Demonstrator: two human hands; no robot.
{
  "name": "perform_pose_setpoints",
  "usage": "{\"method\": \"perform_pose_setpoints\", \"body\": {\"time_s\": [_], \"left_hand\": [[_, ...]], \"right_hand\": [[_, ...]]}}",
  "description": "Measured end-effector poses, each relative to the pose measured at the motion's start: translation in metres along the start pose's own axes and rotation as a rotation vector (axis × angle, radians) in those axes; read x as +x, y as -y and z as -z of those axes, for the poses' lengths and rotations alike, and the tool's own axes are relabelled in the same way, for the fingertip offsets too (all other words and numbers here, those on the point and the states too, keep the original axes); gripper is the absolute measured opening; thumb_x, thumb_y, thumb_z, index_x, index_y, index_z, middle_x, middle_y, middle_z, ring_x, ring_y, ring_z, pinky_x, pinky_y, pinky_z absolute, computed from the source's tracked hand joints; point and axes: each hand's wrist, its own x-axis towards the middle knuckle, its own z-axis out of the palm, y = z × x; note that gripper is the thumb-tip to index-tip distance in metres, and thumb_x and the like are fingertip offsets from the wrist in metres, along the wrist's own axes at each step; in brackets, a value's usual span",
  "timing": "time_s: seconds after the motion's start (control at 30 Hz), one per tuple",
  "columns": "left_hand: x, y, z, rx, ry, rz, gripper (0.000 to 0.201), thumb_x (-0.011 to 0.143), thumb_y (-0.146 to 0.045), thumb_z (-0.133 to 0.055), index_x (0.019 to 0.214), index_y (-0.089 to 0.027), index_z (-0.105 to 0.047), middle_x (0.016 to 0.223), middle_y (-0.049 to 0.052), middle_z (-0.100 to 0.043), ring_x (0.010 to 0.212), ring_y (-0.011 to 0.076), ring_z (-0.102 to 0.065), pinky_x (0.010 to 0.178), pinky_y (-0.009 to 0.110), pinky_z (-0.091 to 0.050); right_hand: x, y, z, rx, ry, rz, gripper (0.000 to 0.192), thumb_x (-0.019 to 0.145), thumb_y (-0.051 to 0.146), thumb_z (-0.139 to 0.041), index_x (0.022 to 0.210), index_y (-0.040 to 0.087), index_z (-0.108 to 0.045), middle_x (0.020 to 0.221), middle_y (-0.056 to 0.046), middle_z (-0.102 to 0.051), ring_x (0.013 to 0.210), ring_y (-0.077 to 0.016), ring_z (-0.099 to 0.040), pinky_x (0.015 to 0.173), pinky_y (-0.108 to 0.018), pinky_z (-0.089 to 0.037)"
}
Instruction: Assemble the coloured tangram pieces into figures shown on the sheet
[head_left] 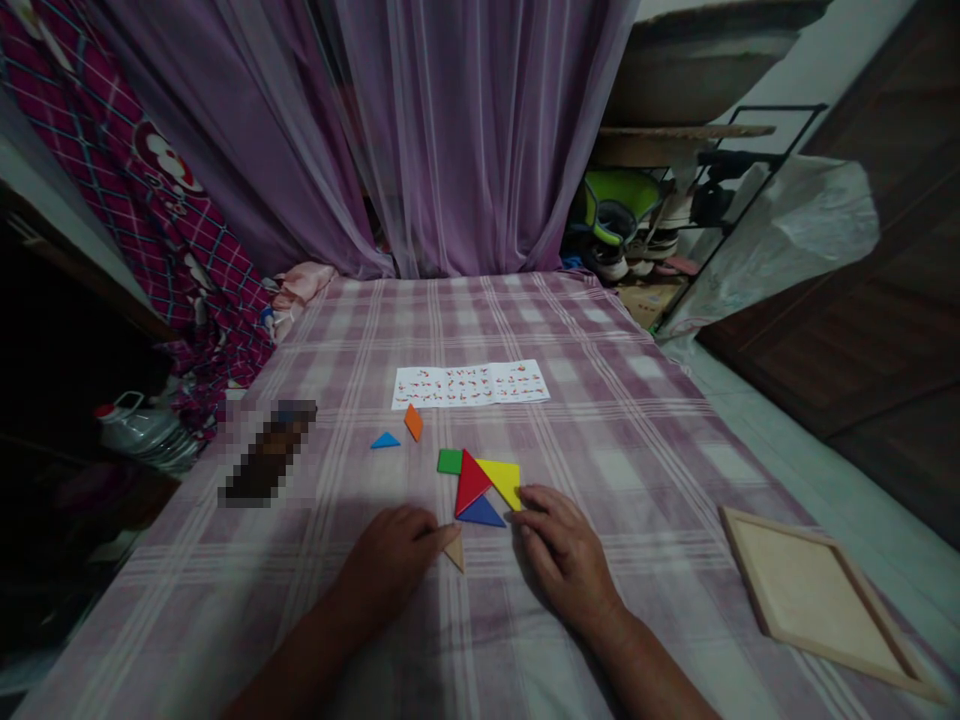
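Near the front edge of the checked cloth, the left hand touches the tan triangle with one extended finger, the others curled; the right hand, fingers slightly spread, touches the yellow triangle; slide gently so the red triangle stays aligned.

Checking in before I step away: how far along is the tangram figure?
Done: green square, red triangle, yellow triangle and blue triangle sit joined. In hand: left hand touches the tan triangle; right hand steadies the cluster. Left: orange piece and small blue triangle lie apart.
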Motion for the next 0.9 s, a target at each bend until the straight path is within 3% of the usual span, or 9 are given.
{"method": "perform_pose_setpoints", "body": {"time_s": [0.1,0.33,0.6,0.73,0.9], "left_hand": [[-0.003,-0.01,0.002,-0.053,-0.036,0.05,0.028,0.094,-0.019,-0.052,0.118,-0.027,-0.062,0.094,0.002,-0.066,0.083,0.0182,-0.06,0.073,0.032,-0.044],[0.002,-0.042,0.001,-0.037,-0.099,0.276,0.035,0.075,-0.037,-0.079,0.098,-0.019,-0.061,0.091,0.005,-0.065,0.085,0.0244,-0.061,0.074,0.038,-0.047],[0.008,-0.044,0.006,-0.043,-0.028,0.264,0.023,0.081,-0.026,-0.072,0.102,-0.022,-0.063,0.091,0.002,-0.065,0.084,0.0227,-0.061,0.072,0.036,-0.045],[0.006,-0.041,0.003,-0.036,-0.08,0.25,0.024,0.084,-0.026,-0.068,0.107,-0.022,-0.06,0.095,0.003,-0.067,0.086,0.0224,-0.062,0.073,0.036,-0.045],[0.006,-0.039,0.0,-0.038,-0.102,0.275,0.007,0.088,-0.023,-0.058,0.095,-0.022,-0.058,0.091,0.003,-0.067,0.085,0.0218,-0.063,0.074,0.036,-0.045]], "right_hand": [[0.0,0.0,0.0,0.001,0.005,-0.009,0.023,0.087,0.014,-0.053,0.099,0.024,-0.071,0.113,-0.01,-0.07,0.11,-0.0254,-0.063,0.089,-0.046,-0.055],[-0.001,0.0,0.0,0.041,0.023,-0.053,0.026,0.087,0.015,-0.052,0.099,0.025,-0.072,0.114,-0.009,-0.07,0.111,-0.0249,-0.063,0.092,-0.045,-0.054],[0.0,0.0,0.0,0.049,0.012,-0.038,0.024,0.087,0.013,-0.053,0.098,0.023,-0.071,0.112,-0.01,-0.07,0.109,-0.0241,-0.063,0.091,-0.044,-0.055],[0.0,0.001,0.001,0.057,0.016,-0.043,0.024,0.087,0.013,-0.053,0.099,0.024,-0.071,0.112,-0.009,-0.07,0.109,-0.0239,-0.064,0.09,-0.044,-0.055],[0.0,0.001,0.001,0.06,0.01,-0.055,0.025,0.087,0.014,-0.053,0.099,0.024,-0.072,0.112,-0.009,-0.07,0.109,-0.024,-0.064,0.091,-0.044,-0.055]]}}
